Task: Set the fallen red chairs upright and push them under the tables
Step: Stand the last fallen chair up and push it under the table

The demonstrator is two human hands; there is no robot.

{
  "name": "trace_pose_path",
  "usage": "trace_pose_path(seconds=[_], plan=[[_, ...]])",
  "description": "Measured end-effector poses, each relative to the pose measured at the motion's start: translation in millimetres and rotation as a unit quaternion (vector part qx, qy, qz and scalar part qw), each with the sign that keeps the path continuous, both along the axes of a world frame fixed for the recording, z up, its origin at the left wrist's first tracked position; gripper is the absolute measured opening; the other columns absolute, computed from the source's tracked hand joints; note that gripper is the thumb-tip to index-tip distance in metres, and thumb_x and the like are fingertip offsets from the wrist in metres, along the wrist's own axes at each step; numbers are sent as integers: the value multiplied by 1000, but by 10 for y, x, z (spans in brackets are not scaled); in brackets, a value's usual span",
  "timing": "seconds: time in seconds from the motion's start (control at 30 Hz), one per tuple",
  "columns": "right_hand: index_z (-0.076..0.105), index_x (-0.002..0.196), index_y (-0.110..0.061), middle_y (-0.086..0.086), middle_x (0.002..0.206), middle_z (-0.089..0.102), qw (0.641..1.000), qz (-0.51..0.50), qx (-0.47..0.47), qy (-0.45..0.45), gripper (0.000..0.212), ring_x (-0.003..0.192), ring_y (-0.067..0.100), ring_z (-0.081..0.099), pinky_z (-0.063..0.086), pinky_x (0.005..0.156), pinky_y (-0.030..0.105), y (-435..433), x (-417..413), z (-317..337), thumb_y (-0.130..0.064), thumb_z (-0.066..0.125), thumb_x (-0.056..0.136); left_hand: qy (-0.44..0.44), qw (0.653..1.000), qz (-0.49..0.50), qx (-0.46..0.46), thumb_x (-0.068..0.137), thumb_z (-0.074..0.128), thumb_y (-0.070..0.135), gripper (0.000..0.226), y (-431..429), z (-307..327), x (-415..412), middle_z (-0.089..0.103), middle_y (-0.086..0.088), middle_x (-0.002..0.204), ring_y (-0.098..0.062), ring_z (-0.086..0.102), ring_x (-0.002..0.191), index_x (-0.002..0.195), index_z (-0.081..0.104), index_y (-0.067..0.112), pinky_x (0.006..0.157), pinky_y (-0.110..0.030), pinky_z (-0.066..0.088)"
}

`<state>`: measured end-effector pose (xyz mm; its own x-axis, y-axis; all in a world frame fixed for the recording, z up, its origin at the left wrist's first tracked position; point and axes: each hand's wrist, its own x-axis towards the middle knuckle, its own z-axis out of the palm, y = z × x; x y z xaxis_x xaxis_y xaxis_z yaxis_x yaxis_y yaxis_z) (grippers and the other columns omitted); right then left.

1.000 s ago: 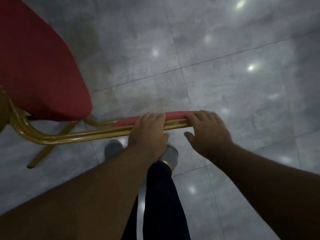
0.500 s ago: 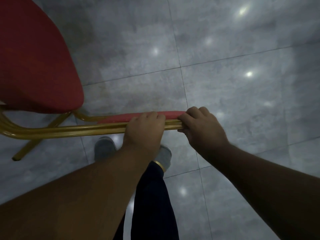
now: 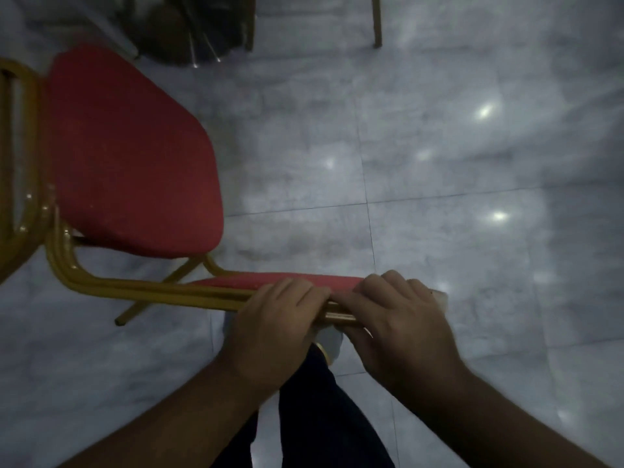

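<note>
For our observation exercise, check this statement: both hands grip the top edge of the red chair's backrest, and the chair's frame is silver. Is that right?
Not quite. The head view shows the frame is gold, not silver. The rest holds: the left hand and right hand both grip the top edge of the red chair backrest.

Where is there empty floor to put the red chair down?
Bare grey floor spreads right of the red chair, from its seat to the picture's right edge. Crowded spots: the top, with dark table legs, and below the left hand and right hand, where the feet stand.
</note>
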<state>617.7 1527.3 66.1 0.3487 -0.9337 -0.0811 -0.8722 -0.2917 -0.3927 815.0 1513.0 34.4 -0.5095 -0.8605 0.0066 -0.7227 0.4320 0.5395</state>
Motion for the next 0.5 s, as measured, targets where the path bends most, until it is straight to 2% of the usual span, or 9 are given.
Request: trace_pose_path(seconds=[0.07,0.17,0.23,0.27,0.37,0.4,0.5], plan=[[66,123,-24,-3,111,66,999,10,-7,-46,33,96,17,57,43,82,33,138,25,307,-37,61,92,9,1000,12,7,98,50,25,30,74,401,196,70,-2,95,-21,65,86,109,74,10,76,-30,50],[59,130,-23,-3,123,63,995,-51,23,-85,43,111,16,55,45,96,36,411,-51,606,-42,58,93,16,998,53,18,100,44,25,37,235,849,541,72,-4,98,-22,66,91,108,75,7,82,-34,53],[60,127,-21,-1,120,63,991,-81,36,-95,40,110,17,55,50,92,40,581,-15,715,-38,59,91,11,997,71,30,91,49,21,35,382,1013,796,72,-4,103,-23,68,96,111,74,7,87,-35,52],[61,124,-19,1,117,64,992,-82,33,-95,38,107,20,56,49,92,38,660,77,766,-33,61,89,10,996,74,39,89,50,21,35,472,1069,938,72,-3,105,-23,68,98,112,74,8,89,-34,51],[67,117,-12,4,108,66,994,-59,2,-93,36,95,27,60,35,97,21,823,448,921,-16,73,82,24,994,92,62,88,54,23,35,677,1236,1312,70,1,110,-19,66,104,116,72,12,93,-30,49],[69,116,-10,4,107,66,994,-48,-15,-92,35,92,28,60,32,97,20,841,589,1025,-15,73,82,31,993,95,59,88,55,25,35,740,1316,1439,70,1,112,-17,64,106,117,71,13,93,-30,49],[71,114,-7,6,105,68,993,-10,-75,-86,31,87,26,57,39,86,30,862,1072,1389,-28,63,93,34,995,92,9,92,58,29,37,934,1596,1781,71,-1,118,-16,63,111,122,70,11,95,-35,50]])
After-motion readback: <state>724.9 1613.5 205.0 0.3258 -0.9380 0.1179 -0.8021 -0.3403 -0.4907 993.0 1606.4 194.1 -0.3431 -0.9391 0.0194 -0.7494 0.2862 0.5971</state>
